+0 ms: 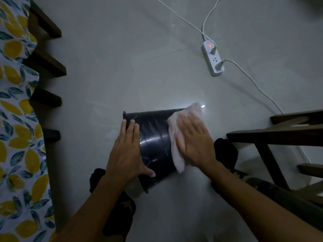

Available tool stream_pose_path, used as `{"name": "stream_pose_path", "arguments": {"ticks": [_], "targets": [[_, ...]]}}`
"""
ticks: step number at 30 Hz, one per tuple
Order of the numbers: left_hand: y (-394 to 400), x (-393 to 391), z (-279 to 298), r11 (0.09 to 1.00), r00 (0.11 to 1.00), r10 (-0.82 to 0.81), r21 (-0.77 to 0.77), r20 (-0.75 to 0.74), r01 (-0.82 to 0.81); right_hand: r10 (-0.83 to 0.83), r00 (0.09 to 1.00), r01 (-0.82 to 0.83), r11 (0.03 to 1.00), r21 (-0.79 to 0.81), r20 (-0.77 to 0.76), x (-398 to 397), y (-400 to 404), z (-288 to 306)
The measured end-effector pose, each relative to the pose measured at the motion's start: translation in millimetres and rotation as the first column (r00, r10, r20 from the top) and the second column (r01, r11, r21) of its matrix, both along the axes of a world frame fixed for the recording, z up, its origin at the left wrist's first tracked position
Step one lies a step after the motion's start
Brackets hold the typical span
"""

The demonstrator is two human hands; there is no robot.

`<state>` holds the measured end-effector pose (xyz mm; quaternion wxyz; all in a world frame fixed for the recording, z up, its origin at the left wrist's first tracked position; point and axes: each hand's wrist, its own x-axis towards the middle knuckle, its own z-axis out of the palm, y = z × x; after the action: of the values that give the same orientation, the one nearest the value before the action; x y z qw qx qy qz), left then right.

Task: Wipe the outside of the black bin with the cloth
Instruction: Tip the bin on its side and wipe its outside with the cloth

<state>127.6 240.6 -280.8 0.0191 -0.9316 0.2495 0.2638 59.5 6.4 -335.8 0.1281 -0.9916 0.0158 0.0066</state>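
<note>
Dim, bluish light; glare on floor (202, 106).

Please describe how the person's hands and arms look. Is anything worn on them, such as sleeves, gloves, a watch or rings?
The left hand and right hand are bare, without gloves. Both forearms are uncovered as far as the frame shows; no sleeves, watch or bracelet appear. No rings are visible on the fingers.

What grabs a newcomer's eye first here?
Centre frame, the black bin lies on its side on the pale floor, left hand flat on it, right hand pressing the white cloth against it. Upper right, a power strip glows red; lemon-print fabric fills the left edge.
</note>
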Motion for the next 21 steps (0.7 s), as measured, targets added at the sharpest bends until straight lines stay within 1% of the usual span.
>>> {"name": "stream_pose_path", "arguments": {"ticks": [1,2,3,4,5,6,8,9,11,12,14,16,18,19,20,21], "targets": [[-0.8,0.9,-1.2,1.0,1.0,-0.001,-0.002,-0.003,0.001,-0.17,0.985,0.171,0.985,0.019,-0.023,18.0,2.0,0.2],[-1.6,2.6,-1.3,1.0,1.0,-0.008,0.01,-0.008,0.008,-0.284,0.957,0.287,0.957,0.037,-0.064,37.1,9.1,1.5],[-1.8,5.2,-2.2,0.999,1.0,-0.021,0.034,-0.01,0.021,-0.327,0.939,0.334,0.941,0.053,-0.105,53.4,19.5,4.8],[-1.2,9.6,-3.5,0.998,0.999,-0.033,0.057,-0.006,0.033,-0.312,0.942,0.322,0.944,0.072,-0.126,62.2,31.4,7.6],[-0.6,14.8,-3.9,0.997,0.999,-0.039,0.069,-0.005,0.039,-0.255,0.961,0.264,0.961,0.079,-0.112,62.0,45.7,6.4],[0.6,19.6,-4.6,0.997,0.999,-0.039,0.065,-0.015,0.04,-0.163,0.983,0.169,0.983,0.077,-0.082,53.1,60.2,5.7],[2.0,25.7,-5.3,0.999,0.998,-0.036,-0.007,-0.046,0.036,0.056,0.998,-0.054,0.996,0.064,-0.025,14.2,80.7,6.5],[2.7,26.1,-5.7,0.998,0.998,-0.035,-0.048,-0.057,0.032,0.131,0.991,-0.13,0.989,0.073,0.0,-9.0,85.8,5.6],[6.2,23.1,-8.0,0.996,0.998,-0.032,-0.084,-0.046,0.028,0.188,0.982,-0.189,0.975,0.113,0.024,-45.0,87.8,4.5],[6.7,20.8,-8.2,0.995,0.999,-0.032,-0.091,-0.026,0.03,0.193,0.981,-0.196,0.973,0.124,0.034,-47.6,82.9,4.4],[8.0,17.4,-10.7,0.995,0.999,-0.036,-0.093,-0.032,0.033,0.153,0.988,-0.151,0.981,0.121,-0.004,-25.1,77.4,8.3],[6.2,15.0,-7.7,0.996,0.998,-0.048,-0.079,-0.05,0.044,0.019,0.998,-0.01,0.99,0.143,-0.065,24.9,76.7,9.6],[1.5,12.2,-2.7,0.998,0.999,-0.036,-0.057,-0.039,0.034,-0.149,0.977,0.172,0.974,0.149,-0.152,87.0,72.1,12.0],[0.2,11.5,-1.4,0.998,0.999,-0.013,-0.063,-0.036,0.011,-0.176,0.965,0.205,0.969,0.137,-0.194,109.9,70.5,14.6],[-0.5,12.9,-0.9,0.997,0.999,0.007,-0.074,-0.041,-0.01,-0.159,0.965,0.189,0.974,0.129,-0.209,120.2,72.4,14.4],[0.1,15.0,-2.5,0.997,0.999,0.01,-0.074,-0.047,-0.013,-0.106,0.973,0.133,0.984,0.122,-0.207,117.7,77.5,12.0]]}}
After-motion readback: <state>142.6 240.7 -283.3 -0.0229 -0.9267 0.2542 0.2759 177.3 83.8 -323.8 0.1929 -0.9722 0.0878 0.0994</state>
